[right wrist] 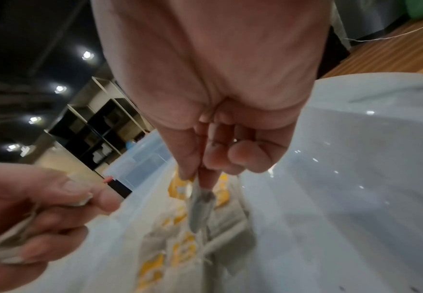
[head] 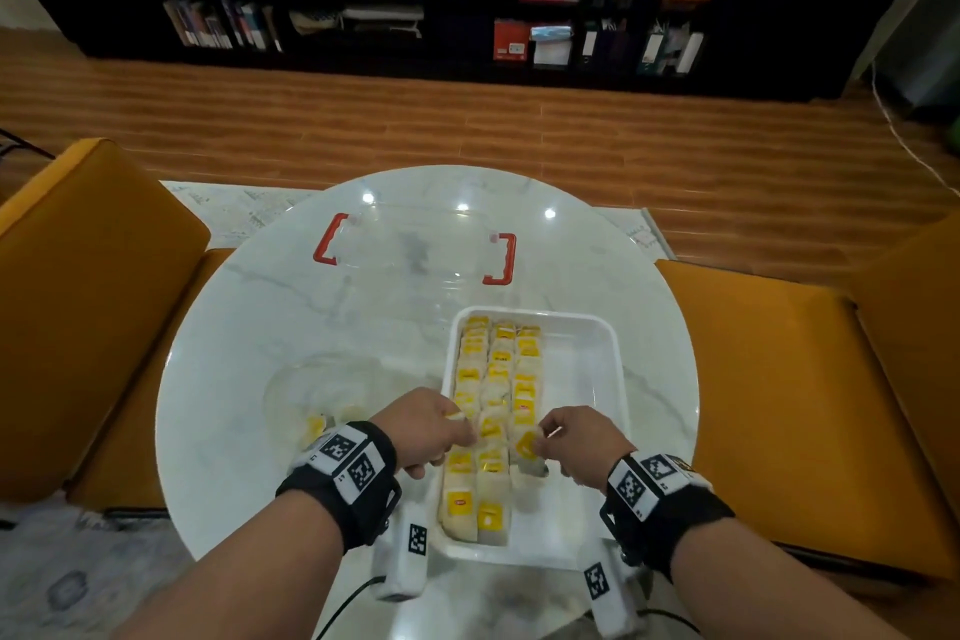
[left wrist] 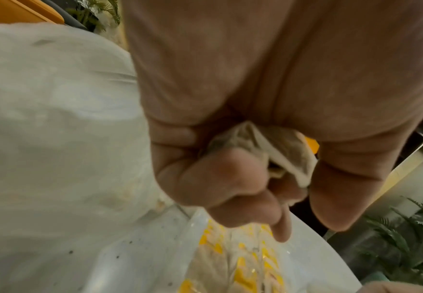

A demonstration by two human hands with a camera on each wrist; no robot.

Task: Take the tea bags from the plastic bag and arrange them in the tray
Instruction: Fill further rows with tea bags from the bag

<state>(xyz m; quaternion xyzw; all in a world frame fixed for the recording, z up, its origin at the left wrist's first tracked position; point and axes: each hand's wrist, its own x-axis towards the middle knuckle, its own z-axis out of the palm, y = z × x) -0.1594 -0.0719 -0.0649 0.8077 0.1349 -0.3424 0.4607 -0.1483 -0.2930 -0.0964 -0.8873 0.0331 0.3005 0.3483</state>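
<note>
A white tray (head: 597, 379) lies on the round marble table (head: 249, 327), with three rows of yellow-tagged tea bags (head: 493, 379) along its left side. Over the tray's near left edge my left hand (head: 457, 437) grips a small bunch of tea bags (left wrist: 267, 150) in curled fingers. Over the third row my right hand (head: 543, 439) pinches one tea bag (right wrist: 200, 208) between thumb and fingers, and it hangs just above the row. Its yellow tag (head: 525, 444) shows at the fingertips. The clear plastic bag (head: 311, 395) lies left of the tray and holds a few tea bags.
A clear plastic box with red handles (head: 501, 260) stands at the back of the table. Orange chairs (head: 104, 301) flank the table on both sides. The right half of the tray is bare. A dark bookshelf lines the far wall.
</note>
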